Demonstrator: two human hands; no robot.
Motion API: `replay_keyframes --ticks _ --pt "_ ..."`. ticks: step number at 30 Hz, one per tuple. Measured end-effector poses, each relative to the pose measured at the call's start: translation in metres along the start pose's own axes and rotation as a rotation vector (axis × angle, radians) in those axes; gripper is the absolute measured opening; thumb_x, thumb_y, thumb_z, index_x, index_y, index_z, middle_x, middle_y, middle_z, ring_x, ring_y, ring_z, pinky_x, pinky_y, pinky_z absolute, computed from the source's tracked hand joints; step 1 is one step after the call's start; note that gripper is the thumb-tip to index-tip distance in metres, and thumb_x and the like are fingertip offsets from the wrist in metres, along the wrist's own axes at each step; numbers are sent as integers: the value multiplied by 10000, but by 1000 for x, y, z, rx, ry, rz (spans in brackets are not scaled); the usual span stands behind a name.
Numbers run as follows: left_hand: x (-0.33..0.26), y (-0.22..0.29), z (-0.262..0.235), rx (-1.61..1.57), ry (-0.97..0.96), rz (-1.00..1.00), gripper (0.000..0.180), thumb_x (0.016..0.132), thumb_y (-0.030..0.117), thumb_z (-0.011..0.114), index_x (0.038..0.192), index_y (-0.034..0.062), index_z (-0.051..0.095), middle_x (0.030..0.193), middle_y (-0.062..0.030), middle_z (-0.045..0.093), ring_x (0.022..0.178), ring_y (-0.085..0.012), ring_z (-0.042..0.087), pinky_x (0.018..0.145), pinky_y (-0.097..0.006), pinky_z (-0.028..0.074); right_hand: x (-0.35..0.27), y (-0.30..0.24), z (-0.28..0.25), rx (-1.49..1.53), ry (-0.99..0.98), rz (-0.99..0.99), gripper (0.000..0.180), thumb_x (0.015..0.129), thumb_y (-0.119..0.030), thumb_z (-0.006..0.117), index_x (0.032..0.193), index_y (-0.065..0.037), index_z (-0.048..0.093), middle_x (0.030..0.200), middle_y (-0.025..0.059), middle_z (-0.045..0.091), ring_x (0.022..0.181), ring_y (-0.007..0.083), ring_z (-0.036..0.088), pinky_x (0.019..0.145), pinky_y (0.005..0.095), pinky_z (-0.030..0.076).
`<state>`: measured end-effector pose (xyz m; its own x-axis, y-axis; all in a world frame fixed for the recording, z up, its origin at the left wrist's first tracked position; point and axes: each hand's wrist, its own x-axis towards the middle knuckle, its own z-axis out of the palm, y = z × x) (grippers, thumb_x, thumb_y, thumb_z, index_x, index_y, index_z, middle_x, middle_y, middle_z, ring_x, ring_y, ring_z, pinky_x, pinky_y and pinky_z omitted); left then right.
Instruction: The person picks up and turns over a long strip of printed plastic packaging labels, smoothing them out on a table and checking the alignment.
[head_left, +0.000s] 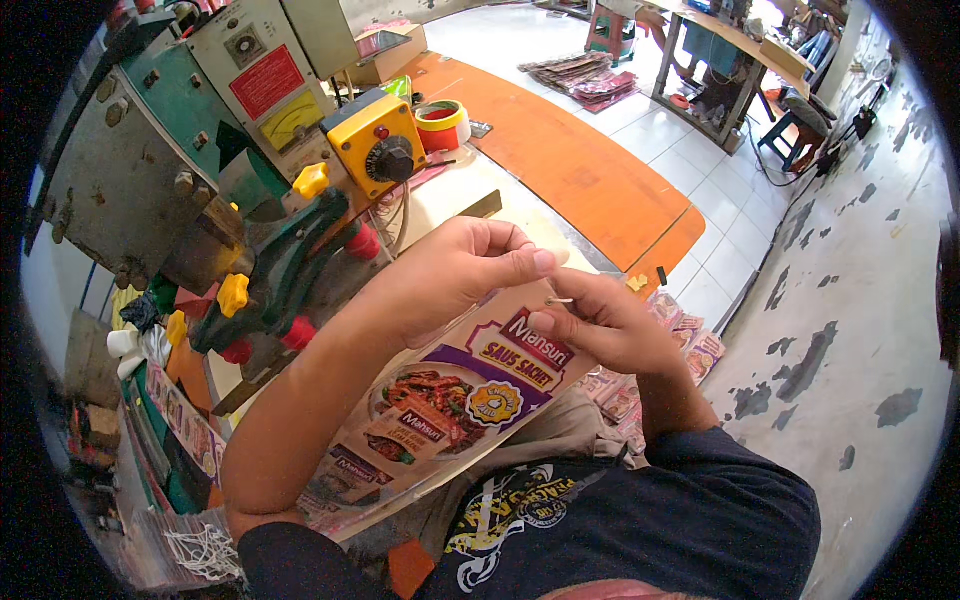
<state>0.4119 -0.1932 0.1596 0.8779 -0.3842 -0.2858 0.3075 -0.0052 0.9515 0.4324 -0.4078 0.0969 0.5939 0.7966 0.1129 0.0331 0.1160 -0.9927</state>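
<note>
Shown beside a grey-and-green machine (172, 95), at ten o'clock, over a large printed card (430, 400) slanting toward seven. Holding the card's upper end in a narrow grip with the right hand (605, 325), at three; pinching with the left hand (480, 258), at twelve, impossible to tell on what. Best done steadying the card and easing the white string (560, 300) gently, against tearing.
</note>
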Motion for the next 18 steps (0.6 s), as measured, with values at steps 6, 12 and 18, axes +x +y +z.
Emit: replay_keyframes --ticks 6,12,18 --pt "-8 8 8 -193 -76 -52 272 1023 250 601 1142 7 618 1005 -73 689 836 -117 676 726 -252 553 -2 6 8 -179 106 -193 364 1028 -267 582 1279 -4 580 1035 155 693 926 204 671 817 347 514" --pt "-19 10 20 -162 -104 12 301 1036 267 573 1202 19 612 1053 -53 678 930 -106 658 788 -256 541 -5 11 6 -325 118 -366 311 1015 -224 577 1239 -9 593 952 175 677 863 282 680 765 363 508" --pt "-27 14 31 -68 -44 74 312 1043 278 553 1199 14 613 1059 -47 650 981 -111 622 842 -264 507 -9 10 8 -350 139 -428 276 1006 -212 584 1182 -1 607 921 168 658 823 289 674 746 357 506"
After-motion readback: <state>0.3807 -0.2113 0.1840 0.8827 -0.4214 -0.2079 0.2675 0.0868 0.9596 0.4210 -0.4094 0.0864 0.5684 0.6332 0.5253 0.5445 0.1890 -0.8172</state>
